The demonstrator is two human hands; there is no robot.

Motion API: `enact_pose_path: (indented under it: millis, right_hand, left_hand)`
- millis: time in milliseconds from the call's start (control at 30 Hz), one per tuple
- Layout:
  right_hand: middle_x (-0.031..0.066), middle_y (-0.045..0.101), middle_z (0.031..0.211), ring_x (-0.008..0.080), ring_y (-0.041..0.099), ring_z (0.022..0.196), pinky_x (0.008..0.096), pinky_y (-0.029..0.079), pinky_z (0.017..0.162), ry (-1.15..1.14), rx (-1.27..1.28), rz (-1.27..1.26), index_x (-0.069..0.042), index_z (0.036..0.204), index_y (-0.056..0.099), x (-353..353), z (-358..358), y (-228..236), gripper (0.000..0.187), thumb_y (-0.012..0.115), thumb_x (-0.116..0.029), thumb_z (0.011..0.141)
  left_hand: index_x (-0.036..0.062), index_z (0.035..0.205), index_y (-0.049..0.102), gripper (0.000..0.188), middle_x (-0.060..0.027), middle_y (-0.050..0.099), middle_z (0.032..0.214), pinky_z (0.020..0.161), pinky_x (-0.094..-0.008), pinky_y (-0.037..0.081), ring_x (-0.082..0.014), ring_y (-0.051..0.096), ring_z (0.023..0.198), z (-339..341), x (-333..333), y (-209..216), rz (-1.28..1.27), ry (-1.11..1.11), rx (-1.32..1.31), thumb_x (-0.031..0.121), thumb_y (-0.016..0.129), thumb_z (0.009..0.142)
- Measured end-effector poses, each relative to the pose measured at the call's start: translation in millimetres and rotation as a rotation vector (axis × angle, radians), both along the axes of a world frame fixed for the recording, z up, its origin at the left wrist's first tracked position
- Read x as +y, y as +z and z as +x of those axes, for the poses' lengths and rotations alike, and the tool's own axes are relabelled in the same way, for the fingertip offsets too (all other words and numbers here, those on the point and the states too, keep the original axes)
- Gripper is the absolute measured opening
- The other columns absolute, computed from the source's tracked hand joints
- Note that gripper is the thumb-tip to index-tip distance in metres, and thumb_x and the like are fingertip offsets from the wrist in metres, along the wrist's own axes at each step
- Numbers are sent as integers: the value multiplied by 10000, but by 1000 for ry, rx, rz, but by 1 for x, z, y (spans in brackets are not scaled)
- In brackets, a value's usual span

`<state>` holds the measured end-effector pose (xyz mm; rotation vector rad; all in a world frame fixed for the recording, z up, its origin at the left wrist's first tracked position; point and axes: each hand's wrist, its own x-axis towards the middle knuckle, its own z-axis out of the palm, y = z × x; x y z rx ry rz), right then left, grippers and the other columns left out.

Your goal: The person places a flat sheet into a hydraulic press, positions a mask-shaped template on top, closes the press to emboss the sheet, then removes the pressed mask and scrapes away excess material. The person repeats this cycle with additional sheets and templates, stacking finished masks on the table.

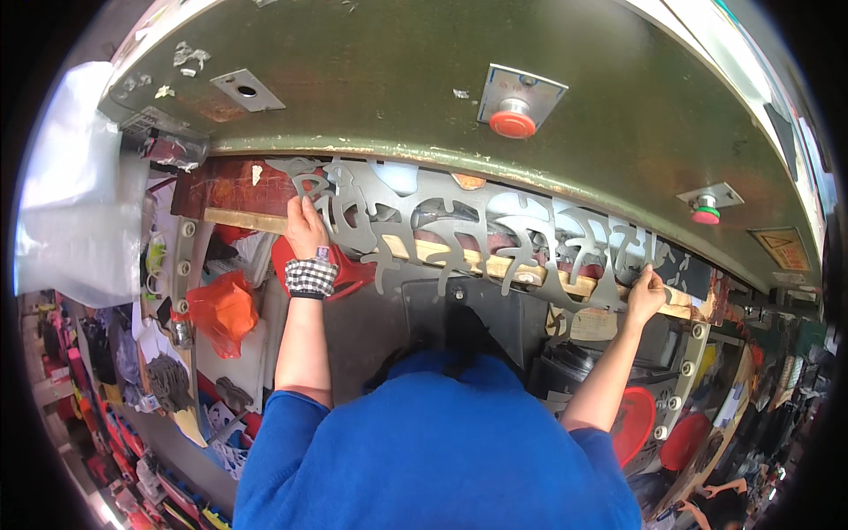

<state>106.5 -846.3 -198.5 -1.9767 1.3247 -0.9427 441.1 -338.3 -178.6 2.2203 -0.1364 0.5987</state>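
Observation:
A thin grey sheet [360,238], riddled with curved cut-outs like punched waste, stretches between my two hands along the machine's work bed. My left hand [306,231], with a checked cuff at the wrist, has its fingers closed on the sheet's left end. At the opposite end, my right hand [647,293] pinches the sheet's edge between thumb and fingers. Narrow strips of the sheet hang over the bed's wooden front edge [247,221]. Beneath its left end shows the dark red bed surface [230,184].
A large green machine beam [371,79] spans the far side, carrying a red push button [512,122] and a green one [705,214]. An orange plastic bag [223,311] is at left. Red round items [636,424] stand at right. Another person's arms [720,490] show lower right.

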Motion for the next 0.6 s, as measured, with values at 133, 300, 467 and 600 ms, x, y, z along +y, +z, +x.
enact_pose_path:
  millis: [133, 300, 467, 600]
  right_hand:
    - [59, 607, 721, 112, 574, 671, 274, 515, 611, 43, -245, 73, 45, 888, 645, 20, -41, -4, 309, 626, -259, 935]
    - [79, 655, 945, 160, 600, 842, 286, 492, 754, -137, -110, -116, -13, 1172, 610, 44, -41, 29, 314, 661, -162, 900]
    - [70, 649, 994, 134, 599, 874, 268, 490, 777, 294, -293, -29, -25, 1218, 588, 121, 66, 62, 339, 654, -154, 912]
    - [200, 510, 1319, 324, 484, 1235, 425, 372, 1059, 768, -123, -8, -14, 1369, 450, 241, 118, 77, 725, 790, -201, 757]
  left_hand:
    - [15, 1019, 588, 205, -146, 591, 689, 560, -368, 455, -230, 565, 568, -27, 16, 1, -132, -25, 48, 190, 486, 987]
    - [28, 1164, 566, 233, -7, 620, 855, 566, -210, 437, -52, 507, 615, -72, 49, 31, -376, 42, 215, 169, 473, 1003]
    - [28, 1181, 568, 241, 13, 618, 893, 579, -184, 418, -31, 492, 648, -62, 90, 85, -483, -16, -82, 162, 465, 1010]
    - [40, 1146, 584, 219, 25, 587, 802, 554, -189, 407, -29, 478, 623, -30, 113, 87, -507, 32, -181, 169, 465, 1014]
